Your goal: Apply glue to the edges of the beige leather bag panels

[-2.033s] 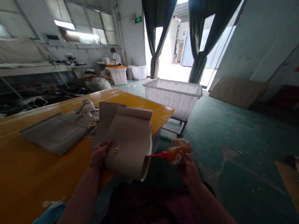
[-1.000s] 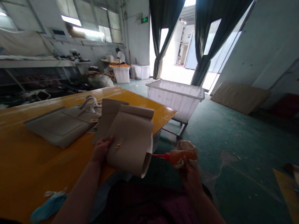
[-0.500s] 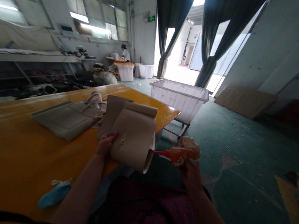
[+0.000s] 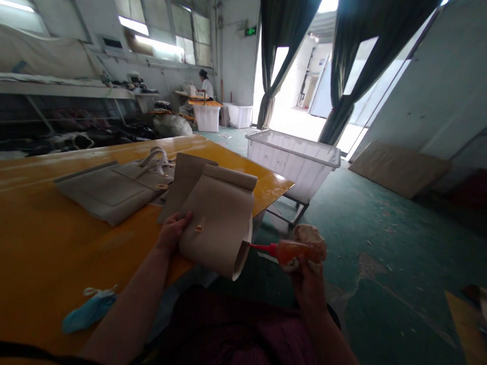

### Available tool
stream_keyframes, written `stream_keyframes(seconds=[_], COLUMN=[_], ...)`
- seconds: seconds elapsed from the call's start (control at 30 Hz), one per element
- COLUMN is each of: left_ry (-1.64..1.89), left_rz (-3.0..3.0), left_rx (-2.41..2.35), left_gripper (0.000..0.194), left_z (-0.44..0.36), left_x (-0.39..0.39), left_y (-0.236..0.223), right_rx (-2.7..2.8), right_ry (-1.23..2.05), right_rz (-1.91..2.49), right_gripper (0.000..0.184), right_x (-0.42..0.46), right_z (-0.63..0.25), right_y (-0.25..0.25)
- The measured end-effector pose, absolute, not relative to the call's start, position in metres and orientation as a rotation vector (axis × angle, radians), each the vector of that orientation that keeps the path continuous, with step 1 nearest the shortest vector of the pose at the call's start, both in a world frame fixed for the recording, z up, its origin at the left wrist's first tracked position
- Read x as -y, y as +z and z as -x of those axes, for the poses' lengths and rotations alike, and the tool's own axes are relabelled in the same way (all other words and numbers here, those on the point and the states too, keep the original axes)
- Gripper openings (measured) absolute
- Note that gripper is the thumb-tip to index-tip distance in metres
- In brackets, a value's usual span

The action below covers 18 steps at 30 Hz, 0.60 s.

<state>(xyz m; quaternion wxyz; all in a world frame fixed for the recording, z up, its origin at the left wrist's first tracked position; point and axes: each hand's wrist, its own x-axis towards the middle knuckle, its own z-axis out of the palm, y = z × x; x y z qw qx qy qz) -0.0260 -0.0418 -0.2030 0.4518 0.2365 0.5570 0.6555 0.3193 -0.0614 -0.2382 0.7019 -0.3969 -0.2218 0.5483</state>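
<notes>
Gripping, in L hand [image 4: 172, 233], a curled beige panel [image 4: 217, 222], prob. leather, held up over desk edge, fingers on underside, thumb on top, near a small brass clasp [image 4: 199, 227]. R hand [image 4: 309, 282] closed round an orange squeeze bottle [image 4: 287, 252], partly wrapped in a cloth [image 4: 312, 240]; red nozzle [image 4: 258, 248] aimed at panel's curled end, tip just beside it, contact hard to tell from this view. Behind held panel, a 2nd panel [image 4: 184, 185], partly overlapped in view. On yellow desk [image 4: 31, 259], left of hands: beige bag [image 4: 105, 192] lying flat, handles [image 4: 156, 159] raised; blue face mask [image 4: 89, 311] near front edge. Right of desk: white plastic tub [image 4: 289, 166] on wheeled frame, on green floor [image 4: 393, 240]. Far back: co-worker [image 4: 206, 86], seated at a work surface.
</notes>
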Motion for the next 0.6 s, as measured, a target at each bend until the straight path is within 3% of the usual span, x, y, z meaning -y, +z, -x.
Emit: stream_keyframes(seconds=[0.17, 0.37, 0.6], left_ry=[1.616, 1.609, 1.597], left_rz=[-0.559, -0.598, -0.612], left_rx=[-1.392, -1.403, -1.453], left_gripper=[0.018, 0.031, 0.028], left_z=[0.021, 0.023, 0.023], left_x=[0.044, 0.044, 0.043], left_y=[-0.196, -0.198, -0.198], right_rx=[0.465, 0.417, 0.437], right_ry=[1.196, 1.195, 1.213], right_rz=[0.892, 0.888, 0.938], right_gripper=[0.075, 0.071, 0.068], right_x=[0.058, 0.050, 0.039], right_z=[-0.316, -0.314, -0.316], right_y=[-0.228, -0.219, -0.224])
